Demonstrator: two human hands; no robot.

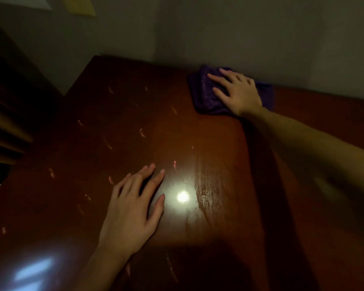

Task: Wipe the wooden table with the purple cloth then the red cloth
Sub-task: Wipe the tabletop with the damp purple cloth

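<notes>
Purple cloth lies flat under the right hand; left hand rests flat on the table; the red-cloth wipe likely remains.

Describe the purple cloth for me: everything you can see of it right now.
The purple cloth is a dark, soft-looking fabric with a faint sheen, bunched into loose folds rather than spread flat. It lies on the wooden table near its far edge, close to the wall. The right hand presses on it with straight, spread fingers, covering its middle; cloth shows on both sides of the hand. Nothing else touches it.
</notes>
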